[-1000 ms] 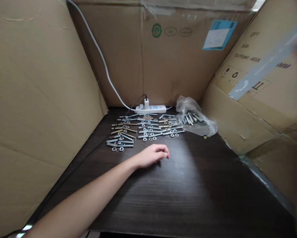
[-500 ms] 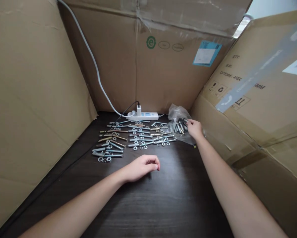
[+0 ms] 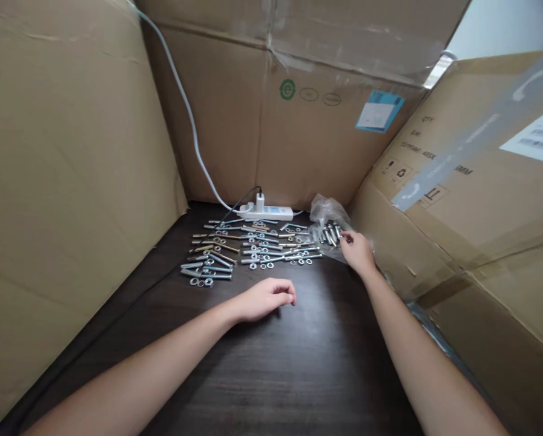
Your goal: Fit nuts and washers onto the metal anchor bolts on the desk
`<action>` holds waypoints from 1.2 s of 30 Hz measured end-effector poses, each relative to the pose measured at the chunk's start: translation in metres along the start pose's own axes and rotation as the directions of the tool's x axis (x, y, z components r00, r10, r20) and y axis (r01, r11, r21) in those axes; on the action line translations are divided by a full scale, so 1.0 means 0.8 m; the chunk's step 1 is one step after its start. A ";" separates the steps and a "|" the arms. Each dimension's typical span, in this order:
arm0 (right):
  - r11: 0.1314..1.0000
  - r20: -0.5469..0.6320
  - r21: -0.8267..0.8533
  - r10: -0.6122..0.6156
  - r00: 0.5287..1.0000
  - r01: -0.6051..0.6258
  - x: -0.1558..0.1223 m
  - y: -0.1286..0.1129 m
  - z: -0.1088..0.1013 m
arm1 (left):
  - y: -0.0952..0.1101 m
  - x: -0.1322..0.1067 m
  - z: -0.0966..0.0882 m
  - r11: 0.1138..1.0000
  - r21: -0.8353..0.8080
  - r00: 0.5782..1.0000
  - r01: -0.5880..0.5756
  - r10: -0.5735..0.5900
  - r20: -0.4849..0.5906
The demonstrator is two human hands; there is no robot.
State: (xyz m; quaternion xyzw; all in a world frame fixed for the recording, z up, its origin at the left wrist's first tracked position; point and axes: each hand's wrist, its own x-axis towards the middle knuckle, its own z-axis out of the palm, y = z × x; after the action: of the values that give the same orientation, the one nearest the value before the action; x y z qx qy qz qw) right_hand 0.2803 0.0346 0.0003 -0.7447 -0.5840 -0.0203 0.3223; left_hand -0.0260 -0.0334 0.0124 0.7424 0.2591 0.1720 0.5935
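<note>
My right hand (image 3: 357, 249) reaches to the right edge of a clear plastic bag (image 3: 329, 209), its thumb and fingers pinched at a metal bolt (image 3: 342, 236). More short silver bolts (image 3: 330, 234) lie heaped in the mouth of this bag. Nearer to me, my left hand (image 3: 269, 299) rests on the dark table with its fingers curled and nothing visible in them. Beyond it are rows of silver and brass-coloured expansion bolts (image 3: 262, 253), with loose nuts and washers (image 3: 201, 283) among and in front of them.
A white power strip (image 3: 271, 212) with a plugged-in charger stands behind the bolts. A thin black cable (image 3: 153, 281) crosses the table at left. Cardboard walls rise at the left (image 3: 80, 145), back (image 3: 226, 109) and right (image 3: 493, 224).
The view has tilted and shifted a little. My right hand has drawn slightly back toward me from the heap of bolts. My left hand stays on the table, fingers curled.
</note>
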 end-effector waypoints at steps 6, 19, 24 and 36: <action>0.951 0.050 0.203 -0.246 0.968 0.231 -0.085 -0.077 -0.006 | 0.003 -0.001 -0.008 0.991 0.129 0.999 -0.042 0.046 -0.026; 0.848 0.193 0.318 -0.495 0.847 0.423 -0.146 -0.134 -0.007 | -0.008 -0.144 -0.106 0.513 0.769 0.854 0.382 0.123 -0.506; 0.829 0.223 0.347 -0.528 0.820 0.439 -0.155 -0.141 -0.011 | -0.030 -0.157 -0.106 0.424 0.805 0.850 0.415 0.134 -0.510; 0.825 0.262 0.356 -0.540 0.800 0.440 -0.158 -0.144 -0.019 | -0.043 -0.160 -0.112 0.470 0.764 0.837 0.442 0.091 -0.540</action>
State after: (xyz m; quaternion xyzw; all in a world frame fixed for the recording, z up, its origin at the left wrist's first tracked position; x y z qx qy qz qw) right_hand 0.1436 -0.0689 0.0135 -0.5048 -0.8028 0.1113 0.2970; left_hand -0.1857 -0.0323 0.0065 0.8306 0.5348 0.1427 0.0601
